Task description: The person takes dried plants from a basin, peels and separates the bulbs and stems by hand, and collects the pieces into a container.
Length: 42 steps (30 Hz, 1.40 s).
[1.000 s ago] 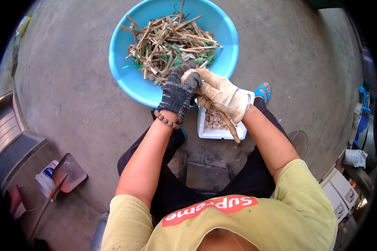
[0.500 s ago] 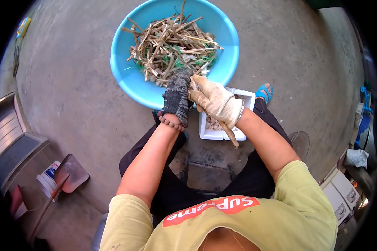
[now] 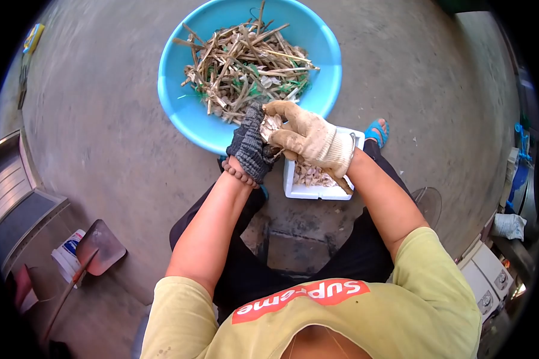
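My left hand [image 3: 250, 145], in a dark grey knitted glove, is closed around a garlic bulb [image 3: 270, 126] with pale, papery skin. My right hand [image 3: 311, 136], in a cream work glove, meets it from the other side, thumb and fingers bent onto the same bulb. From beneath the right wrist a dry stalk [image 3: 342, 183] pokes out; its other end is hidden by the glove. Just beyond both hands stands a blue basin [image 3: 328, 78] heaped with dry stalks [image 3: 239, 66] and bits of green netting. Below the right hand, a white foam box [image 3: 317, 192] holds loose garlic cloves [image 3: 310, 175].
The basin and box stand on a concrete floor [image 3: 114, 78] around my legs. At the lower left, a shovel [image 3: 102, 248] leans by a white bucket [image 3: 67, 260]. Pale boxes [image 3: 488, 272] and a white bag [image 3: 509, 226] line the right side.
Both hands have shifted and turned slightly apart, so the garlic bulb now shows between them. The stalk under my right wrist has swung a little right and up.
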{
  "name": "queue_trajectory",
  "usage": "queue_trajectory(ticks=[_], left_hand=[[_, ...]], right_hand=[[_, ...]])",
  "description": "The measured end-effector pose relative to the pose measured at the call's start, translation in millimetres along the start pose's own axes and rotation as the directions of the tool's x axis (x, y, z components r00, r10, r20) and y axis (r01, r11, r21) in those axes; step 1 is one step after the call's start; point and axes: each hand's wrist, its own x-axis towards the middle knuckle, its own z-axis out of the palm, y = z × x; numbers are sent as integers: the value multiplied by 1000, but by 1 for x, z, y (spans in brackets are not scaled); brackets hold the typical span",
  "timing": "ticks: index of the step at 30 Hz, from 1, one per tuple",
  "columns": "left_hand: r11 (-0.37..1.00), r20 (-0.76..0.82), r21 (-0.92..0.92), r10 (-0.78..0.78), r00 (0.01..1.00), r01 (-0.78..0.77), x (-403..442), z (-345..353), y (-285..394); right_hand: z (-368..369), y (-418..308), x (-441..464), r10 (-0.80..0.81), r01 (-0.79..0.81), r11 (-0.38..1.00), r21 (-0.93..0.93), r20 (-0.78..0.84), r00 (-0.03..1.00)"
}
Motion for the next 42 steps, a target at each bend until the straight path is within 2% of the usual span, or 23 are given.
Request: queue_trajectory(ticks=[3,6,8,9,10,11,13,15,16,17,19,21,23,25,26,27,29,30,31,32,33,38,42], left_hand=[[933,170,243,227,959,-264,-2,1,13],[779,229,555,194,954,-291,-5,5,18],[878,-40,186,456,889,-441,0,15,5],[877,-46,187,457,888,-442,-1,9,11],[879,15,-475,60,998,-46,-2,-2,17],[354,314,-857,-219,924,375,-3,-7,22],[432,176,-834,-381,908,343,-8,-1,38],[424,84,-845,-497,864,326,-6,-4,38],[425,28,-855,-533,846,296,-6,-2,39],[425,28,-855,-532,846,296,-3,-4,36],[430,121,-819,-519,846,381,0,-12,28],[414,178,-822,-465,867,391,-1,-18,22],[396,235,-824,-412,880,405,-2,-20,19],[872,185,-439,-149,971,218,-3,-16,22],[982,219,-182,-9,976,50,-3,-14,24],[986,289,80,116,950,-144,-3,-11,27],[685,500,504,265,824,-526,-2,-6,32],[683,504,504,264,823,-528,-3,-3,33],[953,239,248,117,964,-177,-5,0,33],[977,40,-140,-154,987,158,-8,4,34],[750,-35,-544,-469,883,376,-9,7,34],[803,-83,-489,-433,898,342,-9,5,28],[938,121,-244,-224,967,248,-4,-3,16]], right_hand=[[-11,-5,-3,32,-70,943,326,121,992],[-11,-4,-1,-10,-17,874,486,53,999],[-16,8,8,-107,99,809,580,-20,994],[-18,11,13,-108,97,810,579,-14,994],[-19,13,17,-113,198,838,508,-193,975],[-21,17,21,-127,284,862,419,-365,922],[-35,31,32,-177,351,851,390,-416,892],[-41,32,44,-425,483,875,-45,-552,718],[-45,28,38,-420,326,906,-268,-490,764],[-45,24,34,-421,327,906,-269,-490,764],[-40,17,28,-355,-138,622,-771,-435,827],[-32,18,27,-425,-8,648,-762,-371,826],[-22,14,23,-184,132,928,-348,-123,975],[-11,11,22,-336,280,835,-473,-37,941],[-11,14,22,-320,281,842,-461,-7,947],[-12,17,23,-305,282,848,-450,22,952],[-17,14,23,-232,203,883,-423,-17,973],[-20,13,22,-155,122,913,-390,-54,986],[-22,14,22,-156,121,913,-389,-59,986],[-24,17,22,-180,122,899,-422,-101,978],[-26,21,23,-204,120,883,-454,-140,969],[-26,28,22,-162,76,916,-393,-189,969],[-25,22,18,-163,80,940,-331,-230,959]])
